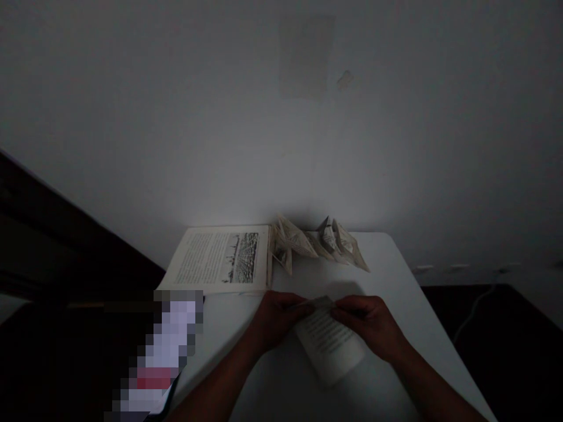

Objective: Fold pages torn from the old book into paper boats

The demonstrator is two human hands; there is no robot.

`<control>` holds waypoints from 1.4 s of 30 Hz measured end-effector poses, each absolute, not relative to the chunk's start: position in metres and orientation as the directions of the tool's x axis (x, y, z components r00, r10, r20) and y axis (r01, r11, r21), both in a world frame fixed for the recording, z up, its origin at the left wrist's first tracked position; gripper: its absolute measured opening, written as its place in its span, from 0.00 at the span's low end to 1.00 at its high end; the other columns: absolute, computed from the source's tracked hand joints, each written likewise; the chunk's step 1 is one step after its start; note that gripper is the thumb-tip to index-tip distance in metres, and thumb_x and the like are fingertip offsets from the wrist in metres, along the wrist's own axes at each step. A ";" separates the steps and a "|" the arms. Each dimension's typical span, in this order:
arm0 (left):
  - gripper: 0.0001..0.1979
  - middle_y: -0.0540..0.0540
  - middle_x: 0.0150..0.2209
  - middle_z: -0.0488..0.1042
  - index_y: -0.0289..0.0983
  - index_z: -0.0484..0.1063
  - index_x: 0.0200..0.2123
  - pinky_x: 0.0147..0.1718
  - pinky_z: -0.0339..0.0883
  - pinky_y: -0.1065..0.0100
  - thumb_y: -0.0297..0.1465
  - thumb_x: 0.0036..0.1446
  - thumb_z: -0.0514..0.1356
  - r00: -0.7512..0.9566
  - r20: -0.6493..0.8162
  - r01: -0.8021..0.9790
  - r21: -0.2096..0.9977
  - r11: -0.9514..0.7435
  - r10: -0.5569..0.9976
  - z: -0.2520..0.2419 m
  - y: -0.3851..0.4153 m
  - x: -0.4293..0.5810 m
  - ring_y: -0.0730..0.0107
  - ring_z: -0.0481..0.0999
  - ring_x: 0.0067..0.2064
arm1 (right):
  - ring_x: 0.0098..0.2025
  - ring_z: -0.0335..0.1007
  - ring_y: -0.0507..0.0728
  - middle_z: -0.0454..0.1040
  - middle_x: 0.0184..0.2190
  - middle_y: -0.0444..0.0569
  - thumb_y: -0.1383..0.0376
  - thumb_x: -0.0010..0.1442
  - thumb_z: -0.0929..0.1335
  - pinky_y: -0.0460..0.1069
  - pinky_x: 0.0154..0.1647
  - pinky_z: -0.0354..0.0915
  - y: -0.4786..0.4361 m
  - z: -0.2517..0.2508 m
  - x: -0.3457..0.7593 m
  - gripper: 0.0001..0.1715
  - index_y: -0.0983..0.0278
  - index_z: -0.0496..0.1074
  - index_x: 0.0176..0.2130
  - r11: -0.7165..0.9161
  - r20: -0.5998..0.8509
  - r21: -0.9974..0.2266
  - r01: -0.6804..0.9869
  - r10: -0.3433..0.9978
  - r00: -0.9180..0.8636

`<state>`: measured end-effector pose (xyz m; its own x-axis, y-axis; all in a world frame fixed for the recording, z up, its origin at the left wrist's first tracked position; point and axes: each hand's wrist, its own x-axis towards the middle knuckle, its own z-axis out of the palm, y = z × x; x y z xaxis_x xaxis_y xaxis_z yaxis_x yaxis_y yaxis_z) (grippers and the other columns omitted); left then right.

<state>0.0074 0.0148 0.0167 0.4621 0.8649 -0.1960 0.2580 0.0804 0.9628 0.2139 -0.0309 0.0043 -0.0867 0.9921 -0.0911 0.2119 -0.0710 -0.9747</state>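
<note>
Between my two hands is a printed sheet of paper (332, 343), folded at its far end and hanging toward me over the table. My left hand (279, 319) pinches its upper left edge between thumb and fingers. On the other side, my right hand (369, 322) pinches the upper right edge the same way. Just beyond the hands stand several folded paper boats (297, 237), made of printed pages. An open book (211, 258), showing text and a dark illustration, lies to the left of the boats.
The white table (387, 258) stands against a grey wall (176, 117). A phone with a blurred screen (165, 351) lies at the table's left edge. Dark floor and a pale cable (477, 305) show at the right.
</note>
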 end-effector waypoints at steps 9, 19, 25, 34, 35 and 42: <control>0.12 0.47 0.32 0.78 0.34 0.74 0.37 0.32 0.66 0.70 0.34 0.50 0.61 0.463 -0.122 0.390 0.918 -0.079 0.878 0.015 0.014 0.002 0.68 0.75 0.33 | 0.31 0.73 0.56 0.78 0.27 0.46 0.58 0.54 0.68 0.48 0.32 0.67 -0.030 0.004 0.219 0.12 0.64 0.76 0.31 -0.047 -0.113 -0.939 0.340 0.978 -0.178; 0.16 0.44 0.38 0.72 0.38 0.67 0.46 0.38 0.65 0.63 0.28 0.51 0.58 0.657 0.149 0.663 0.352 -0.661 0.739 0.012 0.001 0.002 0.63 0.70 0.39 | 0.37 0.69 0.57 0.74 0.31 0.48 0.64 0.58 0.65 0.51 0.40 0.62 -0.006 0.016 0.210 0.09 0.61 0.75 0.38 0.428 0.152 -0.361 0.828 0.903 -0.401; 0.13 0.41 0.50 0.67 0.35 0.67 0.45 0.48 0.60 0.58 0.26 0.54 0.55 0.703 0.223 0.640 0.215 -0.737 0.675 0.004 -0.004 0.005 0.59 0.65 0.50 | 0.41 0.67 0.59 0.73 0.40 0.54 0.70 0.59 0.63 0.54 0.43 0.62 -0.026 0.001 0.189 0.12 0.66 0.72 0.42 0.439 0.326 -0.207 0.874 0.873 -0.361; 0.17 0.40 0.52 0.68 0.34 0.64 0.51 0.50 0.58 0.55 0.27 0.57 0.52 0.680 0.235 0.685 0.134 -0.716 0.695 -0.015 -0.013 0.007 0.57 0.66 0.52 | 0.52 0.61 0.63 0.68 0.52 0.56 0.73 0.57 0.61 0.58 0.55 0.56 -0.052 -0.016 0.166 0.21 0.67 0.66 0.51 0.428 0.267 -0.186 0.884 0.888 -0.374; 0.17 0.40 0.52 0.68 0.34 0.64 0.51 0.50 0.58 0.55 0.26 0.57 0.52 0.673 0.233 0.696 0.123 -0.708 0.702 -0.016 -0.015 0.007 0.57 0.66 0.52 | 0.53 0.60 0.63 0.67 0.53 0.56 0.73 0.57 0.61 0.59 0.56 0.55 -0.051 -0.017 0.166 0.23 0.67 0.65 0.52 0.421 0.257 -0.189 0.887 0.893 -0.369; 0.18 0.39 0.56 0.65 0.34 0.65 0.51 0.46 0.60 0.53 0.25 0.58 0.50 0.659 0.237 0.731 0.023 -0.682 0.714 -0.019 -0.023 0.007 0.52 0.65 0.53 | 0.59 0.55 0.64 0.63 0.57 0.53 0.72 0.56 0.62 0.59 0.57 0.52 -0.051 -0.015 0.166 0.24 0.63 0.64 0.53 0.376 0.191 -0.193 0.906 0.920 -0.341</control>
